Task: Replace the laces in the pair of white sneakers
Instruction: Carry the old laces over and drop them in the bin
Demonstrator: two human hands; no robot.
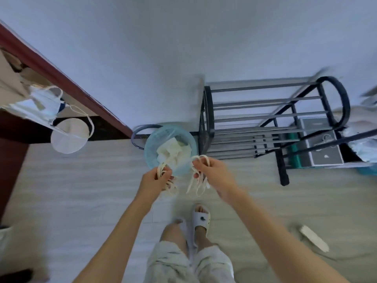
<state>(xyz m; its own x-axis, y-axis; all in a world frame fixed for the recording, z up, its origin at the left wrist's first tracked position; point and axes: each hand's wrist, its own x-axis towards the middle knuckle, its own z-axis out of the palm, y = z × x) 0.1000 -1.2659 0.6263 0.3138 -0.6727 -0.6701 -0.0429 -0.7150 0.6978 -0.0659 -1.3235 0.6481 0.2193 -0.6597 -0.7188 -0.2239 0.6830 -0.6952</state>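
Observation:
I stand over a light blue waste bin (184, 137) with crumpled white paper inside. My left hand (154, 179) grips a bunch of cream flat shoelaces (170, 185) whose loops hang below the fingers. My right hand (212, 173) pinches a second bunch of cream laces (199, 183), with loops above the fingers and ends dangling. Both hands hover at the near rim of the bin, about a hand's width apart. No white sneakers are in view.
A black metal shoe rack (265, 119) stands right of the bin against the wall, with a grey box (322, 146) beside it. Face masks (40, 105) hang from a dark red table edge at left. My feet in white slippers (201, 219) are below; a white brush (315, 237) lies at right.

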